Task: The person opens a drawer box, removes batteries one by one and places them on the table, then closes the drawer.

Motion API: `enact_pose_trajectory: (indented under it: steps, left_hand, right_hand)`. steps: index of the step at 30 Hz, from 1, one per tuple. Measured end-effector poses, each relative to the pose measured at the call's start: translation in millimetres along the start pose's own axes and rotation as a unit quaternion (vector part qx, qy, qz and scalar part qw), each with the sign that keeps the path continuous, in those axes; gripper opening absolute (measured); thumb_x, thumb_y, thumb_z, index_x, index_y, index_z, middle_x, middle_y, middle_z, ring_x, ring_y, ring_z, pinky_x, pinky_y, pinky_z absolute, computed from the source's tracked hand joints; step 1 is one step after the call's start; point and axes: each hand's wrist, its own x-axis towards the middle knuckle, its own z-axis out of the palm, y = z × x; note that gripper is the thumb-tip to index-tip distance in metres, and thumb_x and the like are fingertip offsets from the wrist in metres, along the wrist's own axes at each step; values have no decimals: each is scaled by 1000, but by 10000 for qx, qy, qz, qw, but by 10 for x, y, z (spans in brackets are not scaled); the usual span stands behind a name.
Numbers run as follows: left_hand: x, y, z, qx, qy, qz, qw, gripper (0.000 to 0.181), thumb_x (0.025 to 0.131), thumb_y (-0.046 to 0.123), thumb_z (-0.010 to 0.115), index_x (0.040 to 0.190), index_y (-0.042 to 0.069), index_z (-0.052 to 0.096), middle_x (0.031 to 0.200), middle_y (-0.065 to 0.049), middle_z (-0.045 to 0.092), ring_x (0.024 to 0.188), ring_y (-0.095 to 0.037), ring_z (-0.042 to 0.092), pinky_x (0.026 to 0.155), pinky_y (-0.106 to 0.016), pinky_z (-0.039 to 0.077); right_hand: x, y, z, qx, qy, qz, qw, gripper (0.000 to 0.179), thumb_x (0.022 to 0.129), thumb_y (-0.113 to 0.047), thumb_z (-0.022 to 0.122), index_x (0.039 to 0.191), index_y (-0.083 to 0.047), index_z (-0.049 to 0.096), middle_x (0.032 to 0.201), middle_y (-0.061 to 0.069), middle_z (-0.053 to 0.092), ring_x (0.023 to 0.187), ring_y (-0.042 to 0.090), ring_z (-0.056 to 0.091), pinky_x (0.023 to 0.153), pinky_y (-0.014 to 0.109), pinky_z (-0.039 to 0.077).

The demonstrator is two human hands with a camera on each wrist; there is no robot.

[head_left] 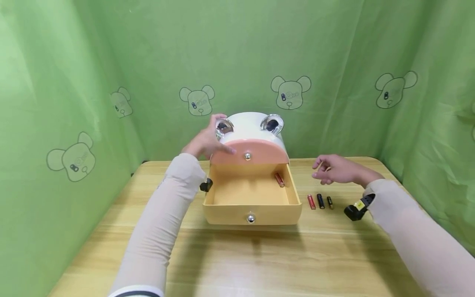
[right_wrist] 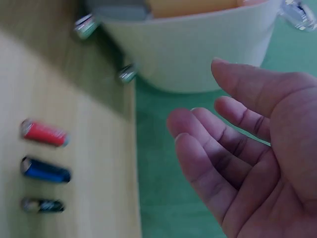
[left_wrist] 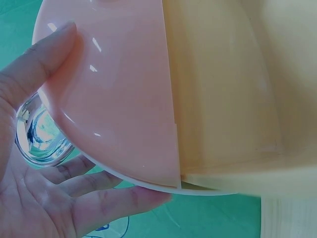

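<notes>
Currently, left hand (head_left: 208, 141) grips the frog-faced box (head_left: 246, 123) at its left edge, thumb on the pink front (head_left: 267, 150), fingers round the side. Lower drawer (head_left: 222, 214) stands open; one red battery (head_left: 279, 180) lies near its right wall. Right of it, on the table (head_left: 237, 260), a row: red cell (head_left: 311, 202), dark cell (head_left: 320, 201), small cell (head_left: 330, 202), long axes roughly fore-and-aft. Right hand (head_left: 337, 169), the nearer one, hovers empty, fingers loosely bent, the row lying wearer-side of them.
</notes>
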Motion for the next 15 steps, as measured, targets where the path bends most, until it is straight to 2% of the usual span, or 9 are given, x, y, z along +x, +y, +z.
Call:
enact_pose_trajectory:
  steps: [5,10,15]
  left_hand:
    - [-2,0,-8,-120,-5,-36,9999,117,61,15,92,145,40,14,134,-20,44,109,-38,54,67,-42,59]
    - [1,-6,1,-198,-47,-150,9997,117,61,16,93,144,42,14,136,-21,42,107,-38,56,61,-40,59]
    - [5,-12,10,-255,-70,-201,9994,117,60,16,93,144,42,14,136,-21,42,106,-38,56,59,-40,59]
  right_hand:
    - [53,-221,-28,-211,82,-272,9994,24,92,-10,65,105,5,52,84,11,59,71,23,62,64,33,57]
    - [87,-431,-15,-453,54,-474,9978,12,92,-6,63,90,0,53,76,10,57,68,24,59,58,30,53]
    - [115,-646,40,-351,72,-722,9968,10,92,-6,63,93,0,56,80,9,58,69,24,60,62,32,56]
